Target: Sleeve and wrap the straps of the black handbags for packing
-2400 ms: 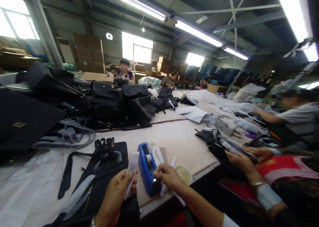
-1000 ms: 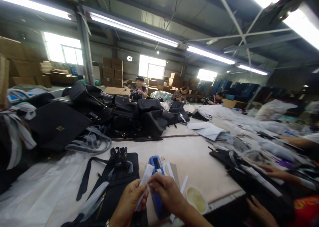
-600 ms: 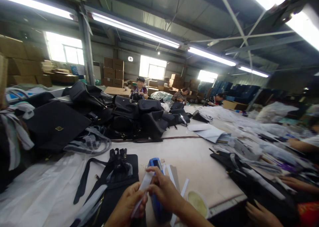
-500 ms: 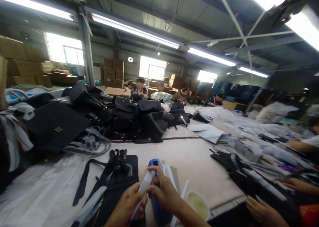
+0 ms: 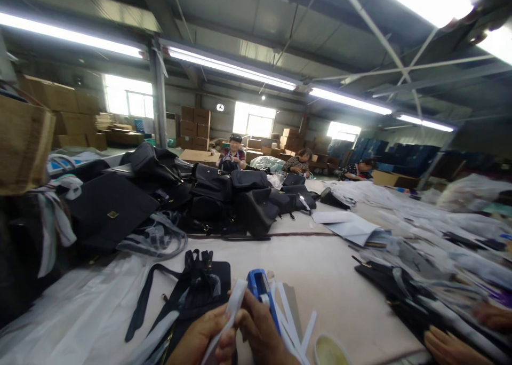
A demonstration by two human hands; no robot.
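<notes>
A narrow white strip (image 5: 237,296) stands up between my two hands at the near edge of the table. My left hand (image 5: 214,327) is closed around its lower part. From the other side my right hand (image 5: 262,325) grips it, thumb and fingers bent against it; the fingertips are partly hidden. Just beyond the right hand stands a blue tape dispenser (image 5: 258,279), its lower part covered by that hand. Loose white strips (image 5: 288,317) and a grey strip (image 5: 295,306) lie beside it. Left of the hands lies a black bag (image 5: 219,274) with straps and gold-coloured hardware.
A round tub (image 5: 330,350) with pale yellow contents sits at the near edge. Black bags (image 5: 256,210) are heaped across the table. White sheets (image 5: 348,223) lie farther right. A co-worker's hand (image 5: 444,346) rests by another black bag (image 5: 412,301). Several people sit beyond.
My right hand's raised index finger has come down from beside the dispenser and now bends behind the white strip. The whole view has shifted, so things appear farther right and lower.
</notes>
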